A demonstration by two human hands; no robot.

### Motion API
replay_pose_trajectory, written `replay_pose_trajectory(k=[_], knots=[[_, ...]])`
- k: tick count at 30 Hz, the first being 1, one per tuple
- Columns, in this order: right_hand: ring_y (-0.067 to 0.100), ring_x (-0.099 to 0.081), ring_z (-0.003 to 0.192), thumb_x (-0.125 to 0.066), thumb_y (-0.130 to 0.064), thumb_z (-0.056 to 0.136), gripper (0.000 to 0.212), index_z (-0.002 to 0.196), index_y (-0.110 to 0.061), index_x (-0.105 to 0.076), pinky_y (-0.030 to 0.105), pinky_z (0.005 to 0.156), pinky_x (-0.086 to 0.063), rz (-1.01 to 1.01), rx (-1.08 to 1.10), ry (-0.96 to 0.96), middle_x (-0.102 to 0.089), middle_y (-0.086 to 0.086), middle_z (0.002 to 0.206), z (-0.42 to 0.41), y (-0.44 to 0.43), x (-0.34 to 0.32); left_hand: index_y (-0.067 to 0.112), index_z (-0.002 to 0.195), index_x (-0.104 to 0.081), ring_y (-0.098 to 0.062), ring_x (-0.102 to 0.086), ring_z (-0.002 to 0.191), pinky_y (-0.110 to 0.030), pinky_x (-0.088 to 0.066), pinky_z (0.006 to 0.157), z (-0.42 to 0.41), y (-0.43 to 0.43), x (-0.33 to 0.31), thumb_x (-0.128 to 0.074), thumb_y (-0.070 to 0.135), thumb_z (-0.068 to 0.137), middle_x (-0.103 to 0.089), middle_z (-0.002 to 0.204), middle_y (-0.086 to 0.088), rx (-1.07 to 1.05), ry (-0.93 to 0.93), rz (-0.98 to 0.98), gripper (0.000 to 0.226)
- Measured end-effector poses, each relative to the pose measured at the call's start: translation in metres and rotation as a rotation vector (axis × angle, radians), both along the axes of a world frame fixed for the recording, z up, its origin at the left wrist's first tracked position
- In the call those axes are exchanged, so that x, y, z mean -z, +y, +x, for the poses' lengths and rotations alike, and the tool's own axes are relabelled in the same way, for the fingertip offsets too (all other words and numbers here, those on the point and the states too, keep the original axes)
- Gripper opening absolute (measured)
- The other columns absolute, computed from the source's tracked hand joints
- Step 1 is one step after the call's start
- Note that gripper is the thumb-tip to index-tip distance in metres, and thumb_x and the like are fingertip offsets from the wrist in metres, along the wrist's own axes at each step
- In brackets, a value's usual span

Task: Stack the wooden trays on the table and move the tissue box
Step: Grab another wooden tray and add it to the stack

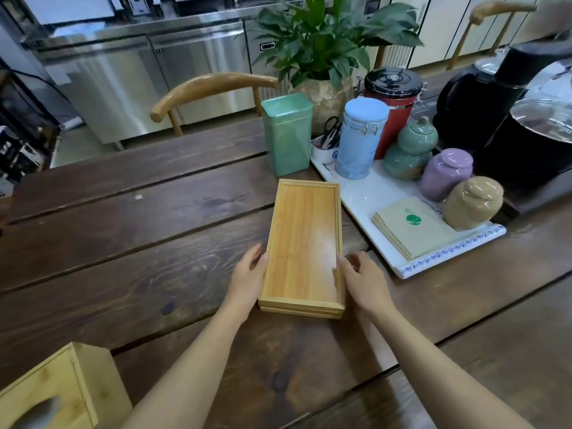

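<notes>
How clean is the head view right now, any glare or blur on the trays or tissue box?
Head view: a white glare patch sits on the top wooden tray; the tissue box at the lower left corner is soft and cut off by the frame; wide-angle bending curves the table planks; both hands look sharp.

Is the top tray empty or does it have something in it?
Empty. The top tray shows only bare wood inside its rim, with a hand on each long side.

From the stacked wooden trays (305, 243), I see bare table (139, 243) from 7 to 11 o'clock. Green tin (287, 134) blocks 12; white tray (402, 267) of jars blocks 1 to 3; tissue box (62, 394) stands at 8.
</notes>
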State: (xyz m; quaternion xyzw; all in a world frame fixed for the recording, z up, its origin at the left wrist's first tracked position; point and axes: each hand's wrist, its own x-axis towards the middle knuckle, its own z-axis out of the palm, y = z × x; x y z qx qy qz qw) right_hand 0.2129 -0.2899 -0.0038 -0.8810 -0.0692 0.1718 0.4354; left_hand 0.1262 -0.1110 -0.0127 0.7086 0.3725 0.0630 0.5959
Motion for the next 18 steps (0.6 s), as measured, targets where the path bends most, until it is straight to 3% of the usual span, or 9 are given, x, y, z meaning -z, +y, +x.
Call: replay_pose_trajectory(k=[3,5,7,9,12,15,18], knots=[[0.011,-0.05,0.115,-0.054,-0.037,0.089,0.051,0.135,-0.019,-0.042,0.025,0.09,-0.036,0.247,-0.09,0.092,-0.052,-0.006,0.132,-0.006,0.0,-0.004,0.024,0.146,-0.037,-0.015,-0.043,0.133,-0.028,-0.038,0.103,-0.012,-0.002,-0.002,-0.054,0.035,0.092,-0.042,0.149,0.004,0.042,-0.098,-0.201,0.058],[-0.004,-0.042,0.119,-0.06,-0.038,0.084,0.063,0.14,-0.031,-0.031,0.018,0.097,-0.032,0.304,-0.197,0.102,-0.039,-0.023,0.133,-0.013,-0.003,-0.005,0.031,0.146,-0.034,-0.007,-0.045,0.129,-0.025,-0.041,0.102,-0.023,-0.001,0.004,-0.068,0.045,0.079,-0.042,0.148,0.011,0.197,-0.137,-0.182,0.077],[-0.022,-0.038,0.112,-0.065,-0.036,0.081,0.068,0.133,-0.047,-0.022,0.008,0.093,-0.031,0.303,-0.288,0.1,-0.034,-0.037,0.126,-0.017,-0.004,-0.003,0.036,0.147,-0.027,-0.005,-0.043,0.13,-0.029,-0.041,0.105,-0.031,0.0,0.011,-0.076,0.051,0.066,-0.04,0.146,0.016,0.334,-0.122,-0.14,0.096],[-0.016,-0.037,0.12,-0.067,-0.038,0.079,0.076,0.133,-0.049,-0.015,0.014,0.1,-0.031,0.291,-0.326,0.106,-0.034,-0.032,0.133,-0.02,-0.003,0.003,0.035,0.149,-0.022,-0.008,-0.04,0.134,-0.036,-0.037,0.111,-0.035,-0.001,0.018,-0.076,0.05,0.065,-0.037,0.149,0.014,0.336,-0.114,-0.161,0.101],[0.003,-0.03,0.131,-0.06,-0.039,0.084,0.084,0.147,-0.028,-0.006,0.024,0.107,-0.024,0.358,-0.2,0.196,-0.027,-0.021,0.138,-0.027,0.001,0.011,0.034,0.152,-0.014,-0.013,-0.032,0.141,-0.041,-0.026,0.117,-0.036,-0.006,0.02,-0.07,0.053,0.073,-0.028,0.156,0.008,0.158,-0.142,-0.345,0.099],[0.005,-0.036,0.126,-0.054,-0.041,0.088,0.071,0.146,-0.026,-0.016,0.024,0.102,-0.027,0.436,-0.108,0.279,-0.036,-0.014,0.138,-0.031,0.002,0.017,0.035,0.15,-0.026,-0.009,-0.036,0.139,-0.042,-0.022,0.119,-0.036,-0.009,0.022,-0.063,0.059,0.077,-0.038,0.153,0.012,0.148,-0.136,-0.4,0.085],[0.003,-0.04,0.12,-0.047,-0.038,0.091,0.059,0.144,-0.03,-0.023,0.02,0.095,-0.029,0.483,-0.082,0.336,-0.041,-0.019,0.128,-0.03,0.003,0.017,0.035,0.147,-0.032,-0.007,-0.04,0.136,-0.042,-0.024,0.118,-0.036,-0.01,0.018,-0.058,0.06,0.079,-0.045,0.147,0.015,0.189,-0.121,-0.371,0.077]])
